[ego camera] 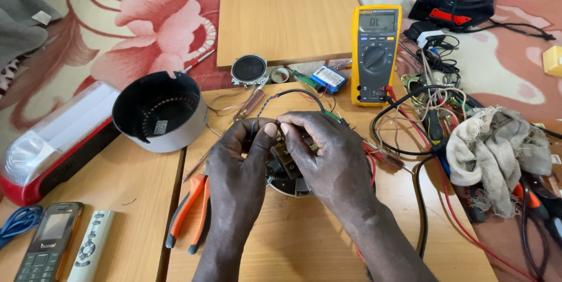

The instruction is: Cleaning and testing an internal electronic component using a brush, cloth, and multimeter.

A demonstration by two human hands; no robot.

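Circuit part: small dark circuit assembly with thin wires (287, 156) sits over a round base on the wooden counter (304, 241), close under the eyes for fine work.
Hands: left hand (237, 162) and right hand (328, 153), both pinching it narrowly.
Meter: one yellow multimeter (375, 54), standing within reach.
Pliers: one orange-handled pair (188, 212), beside the left hand.
Housing: one black round shell (159, 112), set aside.

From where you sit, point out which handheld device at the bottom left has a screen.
The dark phone with orange edges has a screen; the pale grey remote right of it shows only buttons.
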